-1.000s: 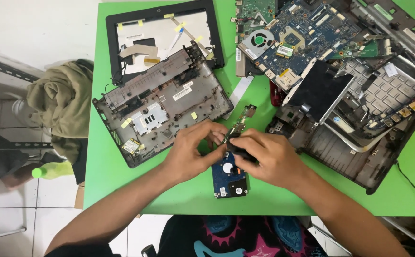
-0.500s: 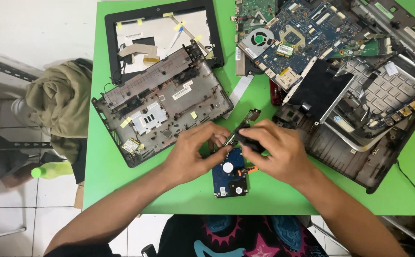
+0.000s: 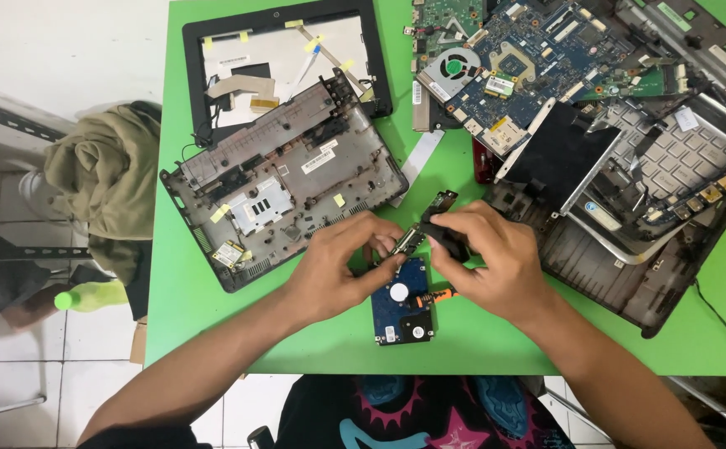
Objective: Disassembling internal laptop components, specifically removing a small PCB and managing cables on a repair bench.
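A blue hard drive (image 3: 402, 311) lies on the green table (image 3: 213, 316), circuit side up, just under my hands. My left hand (image 3: 338, 266) pinches a small metal bracket part (image 3: 407, 242) between thumb and fingers above the drive. My right hand (image 3: 488, 262) grips a black-handled tool (image 3: 446, 237) whose tip meets that small part. An orange bit (image 3: 444, 293) shows under my right palm. A small dark circuit board (image 3: 440, 202) lies just beyond my fingers.
A grey laptop bottom case (image 3: 284, 187) lies left of my hands, a black screen bezel (image 3: 288, 50) behind it. A blue motherboard with fan (image 3: 513, 66) and stacked laptop shells and a keyboard tray (image 3: 654, 166) fill the right. An olive cloth (image 3: 105, 179) hangs off the table's left edge.
My hands stayed over the drive, with the right hand shifting slightly up and right. The small dark board now shows clear of my fingers.
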